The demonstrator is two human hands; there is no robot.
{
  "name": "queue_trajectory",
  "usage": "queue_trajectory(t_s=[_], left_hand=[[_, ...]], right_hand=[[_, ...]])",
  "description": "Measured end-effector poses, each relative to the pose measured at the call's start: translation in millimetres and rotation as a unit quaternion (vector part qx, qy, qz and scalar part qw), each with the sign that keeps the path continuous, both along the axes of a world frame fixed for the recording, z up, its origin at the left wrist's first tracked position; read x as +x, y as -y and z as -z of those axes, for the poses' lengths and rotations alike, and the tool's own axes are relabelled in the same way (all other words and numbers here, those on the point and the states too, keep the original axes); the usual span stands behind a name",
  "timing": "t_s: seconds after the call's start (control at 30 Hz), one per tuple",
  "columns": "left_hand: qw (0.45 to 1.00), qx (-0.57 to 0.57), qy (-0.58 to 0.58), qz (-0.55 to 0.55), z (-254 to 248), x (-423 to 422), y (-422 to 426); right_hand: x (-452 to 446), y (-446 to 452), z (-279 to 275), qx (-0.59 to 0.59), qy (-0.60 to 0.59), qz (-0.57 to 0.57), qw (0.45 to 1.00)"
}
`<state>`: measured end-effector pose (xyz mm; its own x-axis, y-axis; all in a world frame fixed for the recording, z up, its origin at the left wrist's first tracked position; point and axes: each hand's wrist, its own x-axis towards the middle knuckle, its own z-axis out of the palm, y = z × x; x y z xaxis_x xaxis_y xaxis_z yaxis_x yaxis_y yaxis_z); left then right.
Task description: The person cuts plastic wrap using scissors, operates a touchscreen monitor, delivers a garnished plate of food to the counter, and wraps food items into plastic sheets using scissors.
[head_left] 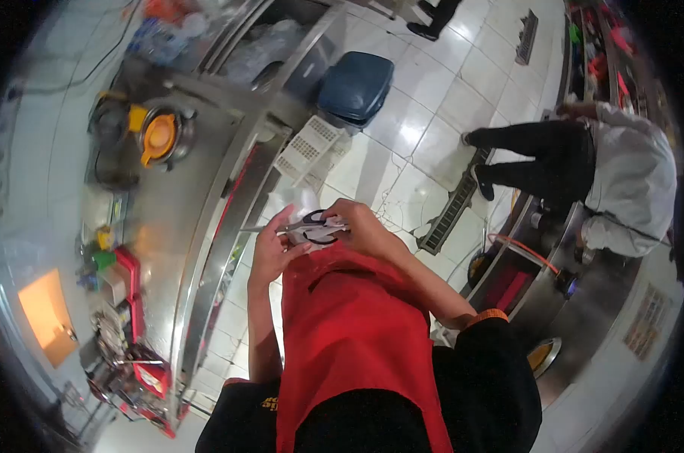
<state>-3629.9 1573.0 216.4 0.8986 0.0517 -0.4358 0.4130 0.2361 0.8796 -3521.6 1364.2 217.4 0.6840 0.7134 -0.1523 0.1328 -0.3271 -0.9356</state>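
In front of my red apron I hold a pair of scissors (312, 220) with dark looped handles. Their metal blades point left, past my left hand (269, 248), whose thumb and fingers close around the blade end. My right hand (355, 228) grips the handle end with bent fingers. Something pale and crumpled, perhaps a cloth or wrapping (303, 235), lies between the two hands against the scissors. Its exact kind is unclear, and my fingers hide part of it.
A steel counter (198, 189) with an orange strainer (159, 137) runs along the left. Beyond my hands are a white crate (309, 146) and a lidded dark bin (355, 87). A co-worker (630, 174) bends by the stove at right. Floor drain grates (455, 204) cross the tiles.
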Motion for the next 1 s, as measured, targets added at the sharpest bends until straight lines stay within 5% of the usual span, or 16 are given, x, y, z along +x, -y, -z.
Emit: queue_trajectory(t_s=[0.1, 0.2, 0.3, 0.5, 0.53, 0.6, 0.67, 0.73, 0.83, 0.9, 1.0], left_hand=[[0.994, -0.091, -0.060, 0.029, 10.6, 26.8, 16.3], [0.989, -0.021, -0.141, 0.051, 18.3, 56.6, 28.5], [0.970, 0.030, -0.227, 0.081, 33.1, 94.7, 38.5], [0.951, 0.073, -0.274, 0.125, 88.4, 161.6, 45.5], [0.937, 0.082, -0.307, 0.147, 94.1, 168.2, 43.0], [0.932, 0.054, -0.328, 0.144, 106.7, 180.4, 41.8], [0.940, 0.044, -0.324, 0.101, 111.2, 199.6, 54.0], [0.914, 0.055, -0.379, 0.133, 104.1, 229.4, 60.6], [0.895, 0.056, -0.406, 0.179, 98.1, 267.6, 73.2], [0.897, -0.003, -0.402, 0.184, 94.2, 303.7, 87.6], [0.867, -0.028, -0.407, 0.285, 95.8, 326.5, 91.2]], right_hand=[[46.5, 49.5, 46.3, 0.076, -0.156, 0.124, 0.977], [115.2, 103.7, 139.1, 0.139, -0.236, 0.344, 0.898], [208.0, 141.9, 247.9, 0.296, -0.411, 0.616, 0.603], [328.5, 151.6, 512.4, 0.257, -0.394, 0.607, 0.640], [344.3, 130.9, 545.0, 0.224, -0.344, 0.581, 0.703], [376.4, 86.0, 569.1, 0.142, -0.291, 0.509, 0.797], [398.9, 51.7, 571.8, 0.096, -0.290, 0.472, 0.827], [409.5, 32.7, 585.3, 0.339, -0.566, 0.478, 0.580], [416.1, 42.5, 587.8, 0.305, -0.599, 0.348, 0.654], [418.6, 57.9, 552.0, 0.299, -0.635, 0.322, 0.635], [388.6, 71.9, 573.7, 0.510, -0.695, 0.297, 0.411]])
